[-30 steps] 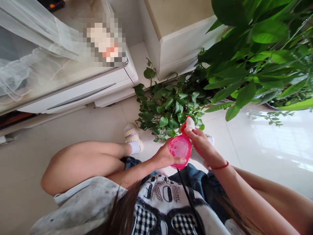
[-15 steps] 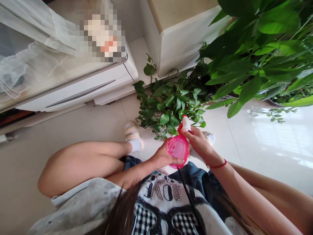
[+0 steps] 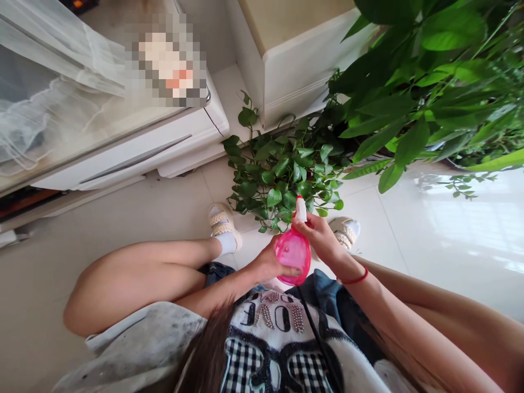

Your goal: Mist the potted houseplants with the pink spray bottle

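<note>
A pink see-through spray bottle [image 3: 295, 251] with a white and red spray head is tilted in front of my shirt, its nozzle end toward the plant. Wrapped around the bottle's body is my left hand [image 3: 271, 261], its thumb lying across the near side. My right hand [image 3: 318, 232] grips the neck just below the spray head; some of its fingers are hidden behind. Right beyond the nozzle grows a leafy trailing plant [image 3: 282, 169] with green heart-shaped leaves, low over the floor.
Large broad-leaved foliage [image 3: 403, 103] fills the upper right. At the upper left stands a white cabinet [image 3: 135, 155] with a sheer curtain [image 3: 53, 87] on it. A white box-shaped unit [image 3: 298, 76] is behind the plant. My sandaled feet rest on pale floor tiles [image 3: 176, 213].
The spray bottle has shifted slightly left with both hands and stands a little more upright in view. Both hands keep their hold. The view has moved slightly.
</note>
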Tool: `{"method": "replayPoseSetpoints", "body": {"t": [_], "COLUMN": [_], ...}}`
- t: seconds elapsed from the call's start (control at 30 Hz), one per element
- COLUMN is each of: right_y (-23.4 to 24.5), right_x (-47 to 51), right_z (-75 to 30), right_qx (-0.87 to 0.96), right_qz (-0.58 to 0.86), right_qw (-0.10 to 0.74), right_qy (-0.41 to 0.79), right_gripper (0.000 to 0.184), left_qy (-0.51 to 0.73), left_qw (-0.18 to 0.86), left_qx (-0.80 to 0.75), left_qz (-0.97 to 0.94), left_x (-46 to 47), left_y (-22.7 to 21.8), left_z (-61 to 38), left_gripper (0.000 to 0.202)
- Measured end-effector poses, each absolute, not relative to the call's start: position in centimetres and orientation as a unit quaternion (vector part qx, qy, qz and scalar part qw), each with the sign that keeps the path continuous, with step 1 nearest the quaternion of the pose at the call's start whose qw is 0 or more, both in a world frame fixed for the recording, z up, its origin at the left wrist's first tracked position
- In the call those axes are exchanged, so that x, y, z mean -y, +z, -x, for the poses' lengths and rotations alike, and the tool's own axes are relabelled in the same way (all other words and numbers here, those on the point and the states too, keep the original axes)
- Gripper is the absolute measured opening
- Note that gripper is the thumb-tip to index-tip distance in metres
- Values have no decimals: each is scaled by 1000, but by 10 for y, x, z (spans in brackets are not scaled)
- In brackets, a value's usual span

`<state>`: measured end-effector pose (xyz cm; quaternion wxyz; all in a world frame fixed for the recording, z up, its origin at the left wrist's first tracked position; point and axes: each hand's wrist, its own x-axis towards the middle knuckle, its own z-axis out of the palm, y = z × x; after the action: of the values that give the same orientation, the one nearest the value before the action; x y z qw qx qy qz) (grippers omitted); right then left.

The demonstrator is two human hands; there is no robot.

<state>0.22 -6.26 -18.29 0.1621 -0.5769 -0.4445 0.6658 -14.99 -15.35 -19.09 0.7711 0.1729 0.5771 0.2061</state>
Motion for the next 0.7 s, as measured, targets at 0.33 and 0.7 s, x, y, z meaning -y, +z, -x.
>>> {"method": "replayPoseSetpoints", "body": {"t": [0.33,0.7], "right_y": [-177,-174], "right_x": [71,64], "right_z": [-7,-5], "right_qx": [443,461], "right_qz": [576,561], "right_qw": [157,149], "right_qy": [669,672], "right_gripper": [51,52], "left_qy": [206,232], "left_qw": [792,786], "left_qx": [-548,-554], "left_qz": [-174,-145], "left_x": [158,163], "left_y": [-188,-193], "left_z": [146,141], "left_gripper": [99,95]}}
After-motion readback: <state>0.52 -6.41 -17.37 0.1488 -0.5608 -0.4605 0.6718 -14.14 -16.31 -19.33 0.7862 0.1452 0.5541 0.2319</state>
